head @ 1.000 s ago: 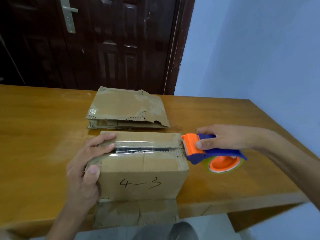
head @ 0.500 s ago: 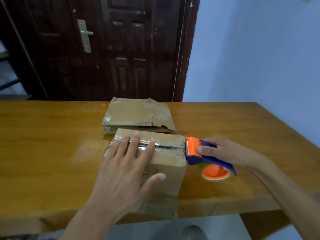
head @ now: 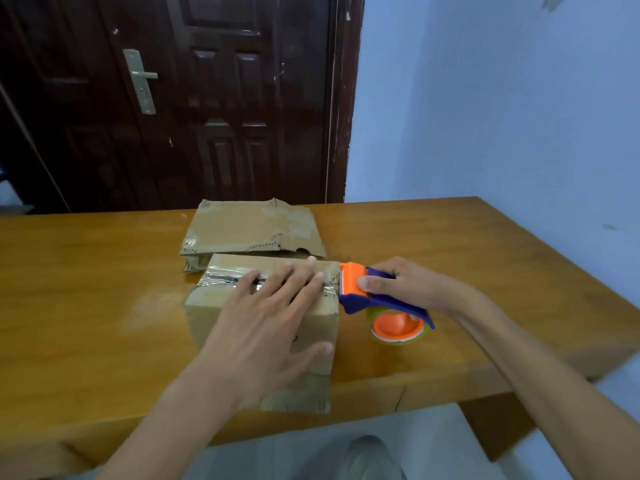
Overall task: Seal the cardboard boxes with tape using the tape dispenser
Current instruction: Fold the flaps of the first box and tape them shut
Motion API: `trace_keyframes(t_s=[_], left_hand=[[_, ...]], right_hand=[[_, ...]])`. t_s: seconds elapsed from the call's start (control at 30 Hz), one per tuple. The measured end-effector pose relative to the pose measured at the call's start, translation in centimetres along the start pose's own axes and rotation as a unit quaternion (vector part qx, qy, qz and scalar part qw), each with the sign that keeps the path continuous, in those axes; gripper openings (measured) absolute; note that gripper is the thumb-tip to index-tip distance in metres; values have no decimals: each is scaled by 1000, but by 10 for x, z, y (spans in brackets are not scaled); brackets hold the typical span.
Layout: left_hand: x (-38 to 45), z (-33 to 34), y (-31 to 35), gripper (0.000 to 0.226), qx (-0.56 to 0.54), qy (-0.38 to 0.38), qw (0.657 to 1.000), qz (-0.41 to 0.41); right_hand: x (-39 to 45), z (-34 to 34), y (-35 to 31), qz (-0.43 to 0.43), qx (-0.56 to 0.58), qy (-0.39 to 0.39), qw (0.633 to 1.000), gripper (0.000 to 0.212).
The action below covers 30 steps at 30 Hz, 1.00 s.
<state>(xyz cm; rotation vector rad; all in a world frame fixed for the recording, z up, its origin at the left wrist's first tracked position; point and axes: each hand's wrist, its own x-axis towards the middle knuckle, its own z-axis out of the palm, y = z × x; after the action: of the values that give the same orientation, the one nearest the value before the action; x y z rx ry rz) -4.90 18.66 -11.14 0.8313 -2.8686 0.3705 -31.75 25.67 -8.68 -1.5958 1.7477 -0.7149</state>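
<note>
The box (head: 263,306) sat near the front edge of the table (head: 86,306). The left hand (head: 266,327) lay flat and open on the tape (head: 225,277), which ran left to right. The right hand (head: 408,285) gripped the tape dispenser (head: 374,299), touching the box's right end.

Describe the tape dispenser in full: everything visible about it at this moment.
The tape dispenser looks like plastic: an orange head at its left end, a blue-purple handle running right, and an orange hub holding a roll of clear, greenish-edged tape low on its right. It lies across the right end of the near cardboard box, head against the box's top edge where the shiny tape strip ends, roll over the wooden table. The right hand grips the handle, one finger on the orange head.
</note>
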Motion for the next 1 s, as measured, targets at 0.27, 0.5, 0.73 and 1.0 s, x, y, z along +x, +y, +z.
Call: trace_keyframes(t_s=[0.27, 0.5, 0.73, 1.0], left_hand=[[16, 4, 13, 92, 3, 15, 1000, 20], [32, -9, -6, 86, 31, 22, 997, 70], [34, 8, -32, 82, -3, 8, 994, 108], [33, 8, -32, 77, 4, 13, 995, 104]], right_hand=[[-3, -1, 5, 2, 0, 11, 1000, 44], [3, -4, 6, 2, -6, 13, 1000, 45], [-1, 3, 13, 5, 26, 19, 999, 45], [-18, 6, 41, 17, 23, 47, 998, 58]])
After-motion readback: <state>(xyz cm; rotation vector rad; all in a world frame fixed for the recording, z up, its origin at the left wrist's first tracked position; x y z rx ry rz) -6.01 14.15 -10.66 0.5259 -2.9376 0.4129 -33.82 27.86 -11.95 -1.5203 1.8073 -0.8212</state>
